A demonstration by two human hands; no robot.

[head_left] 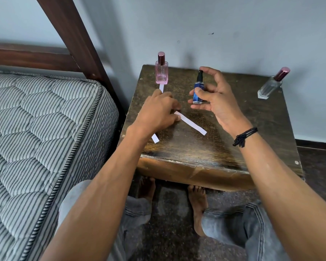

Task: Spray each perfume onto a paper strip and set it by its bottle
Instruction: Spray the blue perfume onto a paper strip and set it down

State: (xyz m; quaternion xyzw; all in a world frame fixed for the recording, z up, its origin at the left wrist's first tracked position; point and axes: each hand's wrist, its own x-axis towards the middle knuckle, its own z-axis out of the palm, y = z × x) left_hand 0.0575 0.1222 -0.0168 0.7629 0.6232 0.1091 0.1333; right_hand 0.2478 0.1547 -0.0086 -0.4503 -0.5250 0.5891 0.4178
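Note:
My right hand (214,97) grips a small blue spray bottle (198,93) above the wooden table (205,147), forefinger on its black nozzle. My left hand (159,112) pinches one end of a white paper strip (192,123) that lies slanted on the table below the bottle. A pink perfume bottle (161,69) with a maroon cap stands at the back left, a strip (161,87) lying just in front of it. A clear bottle (271,84) with a maroon cap stands at the back right. Another strip end (155,138) sticks out under my left wrist.
A striped mattress (40,132) on a dark wooden bed frame (73,32) lies close to the table's left side. A pale wall stands right behind the table. My knees and bare feet (197,206) are under the front edge.

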